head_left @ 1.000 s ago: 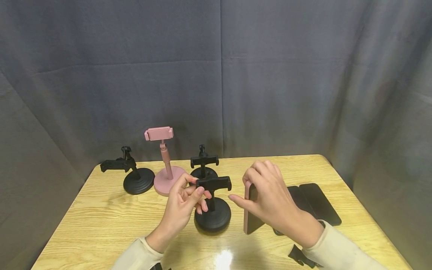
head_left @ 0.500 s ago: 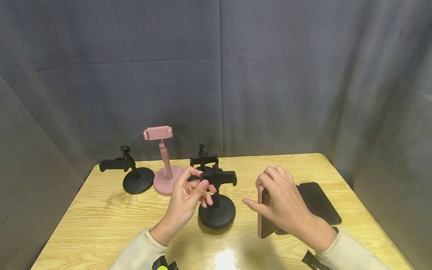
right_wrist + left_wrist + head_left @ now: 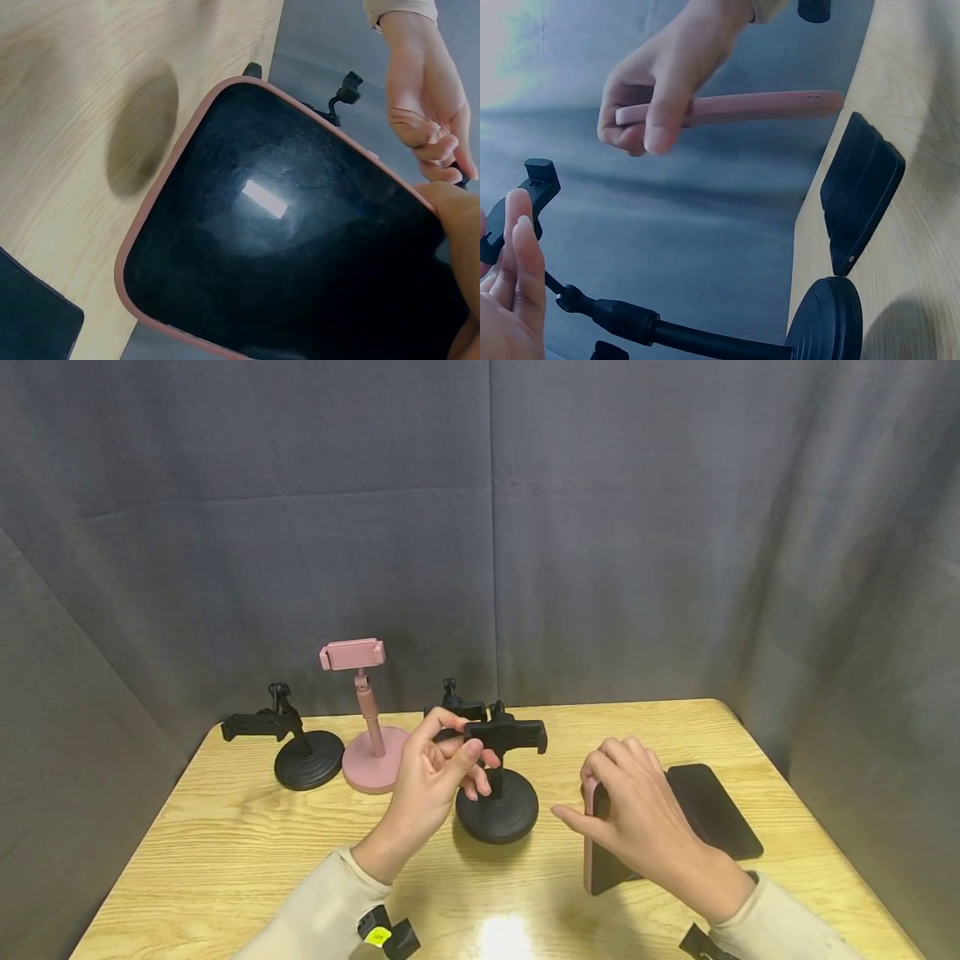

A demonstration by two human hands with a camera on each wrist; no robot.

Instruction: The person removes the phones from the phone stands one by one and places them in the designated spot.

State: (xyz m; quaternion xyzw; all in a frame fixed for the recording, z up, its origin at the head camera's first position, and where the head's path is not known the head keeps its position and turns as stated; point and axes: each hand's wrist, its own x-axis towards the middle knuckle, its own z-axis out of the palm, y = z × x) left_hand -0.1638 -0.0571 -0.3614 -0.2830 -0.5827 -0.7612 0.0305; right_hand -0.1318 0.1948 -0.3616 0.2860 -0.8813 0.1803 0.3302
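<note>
My left hand [image 3: 435, 777] pinches the left end of the clamp [image 3: 517, 735] on a black phone stand between thumb and index finger. Its round base [image 3: 497, 810] is below; I cannot tell whether it touches the table. To the right, my right hand [image 3: 637, 802] grips a phone in a pink case [image 3: 247, 225] from above, thumb stretched to the left in the head view. The phone hangs roughly upright, edge towards the head camera, its dark glossy screen filling the right wrist view. Clamp and phone are apart, with a gap between them.
Dark flat phones [image 3: 712, 810] lie side by side at the table's right. Along the back stand a black phone stand [image 3: 307, 760], a pink one [image 3: 371, 727] and another black one [image 3: 468, 708], partly behind my left hand. Grey curtain encloses the wooden table [image 3: 225, 860].
My left hand and the pinched stand have moved to the right and farther from me. My right hand has carried the pink-cased phone rightward and slightly nearer to me.
</note>
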